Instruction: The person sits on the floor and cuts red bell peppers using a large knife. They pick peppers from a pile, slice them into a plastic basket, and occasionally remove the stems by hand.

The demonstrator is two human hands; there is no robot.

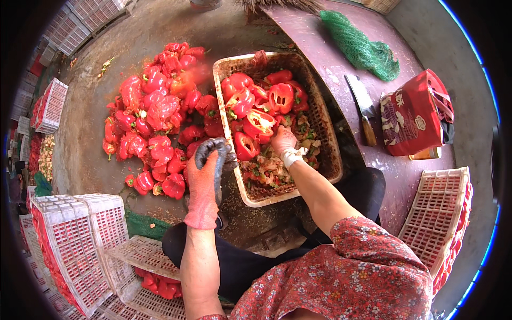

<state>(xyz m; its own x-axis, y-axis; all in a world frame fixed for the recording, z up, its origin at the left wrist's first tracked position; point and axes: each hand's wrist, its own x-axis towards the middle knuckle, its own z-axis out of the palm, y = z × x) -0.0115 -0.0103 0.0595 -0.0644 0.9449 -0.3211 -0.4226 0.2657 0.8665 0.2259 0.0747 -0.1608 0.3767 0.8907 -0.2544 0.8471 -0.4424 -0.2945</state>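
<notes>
My left hand [204, 176], in an orange glove with a dark coated palm, is at the left rim of a rusty-brown stained plastic crate [248, 200]. Its fingers curl towards the rim; whether they grip it is unclear. Inside the crate, my right hand [285, 141], with a white band at the wrist, reaches down among the trimmings [266, 166]. Its fingertips are hidden beside cut red bell peppers [259, 123], so a hold cannot be made out. Beyond my left hand, a heap of red bell peppers [160, 108] lies on the concrete floor.
On the reddish board [344, 60] at right lie a green mesh bag [360, 48], a cleaver [362, 100] and a red carrier bag [414, 114]. White slatted crates [80, 236] stand at lower left. Another pepper-filled crate [436, 216] is at lower right.
</notes>
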